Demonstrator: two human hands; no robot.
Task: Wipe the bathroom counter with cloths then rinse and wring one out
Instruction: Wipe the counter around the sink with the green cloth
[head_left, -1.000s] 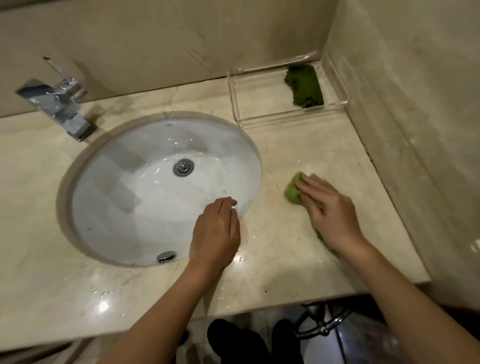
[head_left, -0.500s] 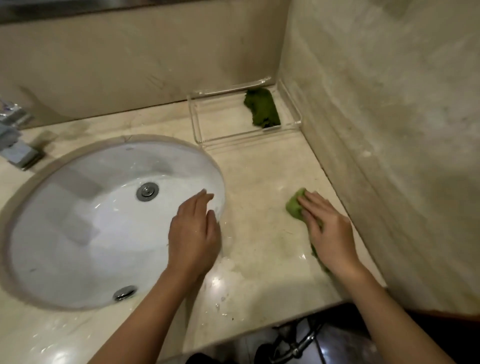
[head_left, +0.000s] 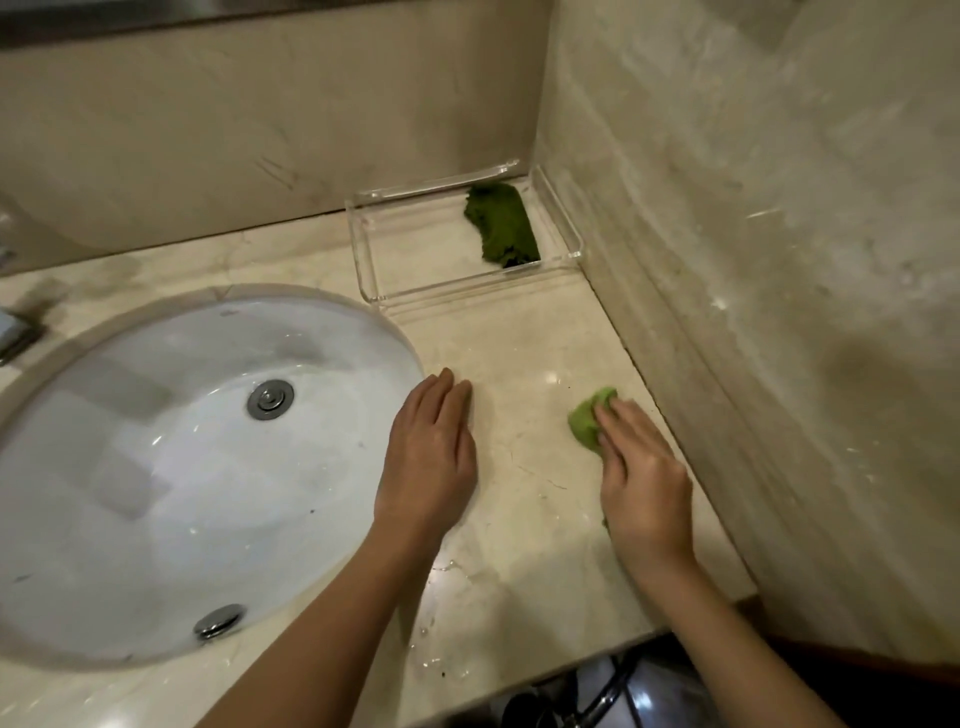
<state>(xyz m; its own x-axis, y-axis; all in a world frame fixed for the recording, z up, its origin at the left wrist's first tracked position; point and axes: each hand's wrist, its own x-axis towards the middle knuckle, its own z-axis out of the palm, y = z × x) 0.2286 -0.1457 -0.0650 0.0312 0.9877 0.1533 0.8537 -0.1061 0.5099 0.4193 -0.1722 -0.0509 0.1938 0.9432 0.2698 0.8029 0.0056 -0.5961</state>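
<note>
- Counter (head_left: 519, 338) of pale beige marble, glossy and faintly veined; water beads and dark specks towards the front edge.
- Faucet (head_left: 15, 332) at the far left, squared grey metal, mostly cut off by the frame.
- Sink (head_left: 104, 519), oval, white glazed, set under the marble; smooth bowl with a wet sheen; round chrome drain stopper (head_left: 270, 399) at the bottom; smaller chrome overflow cap (head_left: 218, 621) on the near wall.
- Left hand (head_left: 431, 457) palm down on the marble just right of the sink rim; fingers straight, close together, lying flat; holding nothing.
- Clear tray (head_left: 363, 260), rectangular, thick acrylic with rounded corners and low walls; pushed into the back right corner of the counter.
- Dark green cloth (head_left: 501, 223), nubbly, crumpled into a long strip; lying inside the tray along its right side.
- Light green cloth (head_left: 589, 423), soft and bunched, on the marble near the counter's right edge, well apart from the tray; a rounded lump showing beyond the fingertips, a thin sliver showing beside the wrist.
- Right hand (head_left: 644, 483) laid over the light green cloth; fingers nearly straight, pressing it down against the counter.
- Right wall (head_left: 779, 260) of similar beige stone, duller, scuffed and streaked; stepped ledge running along its foot where it meets the counter.
</note>
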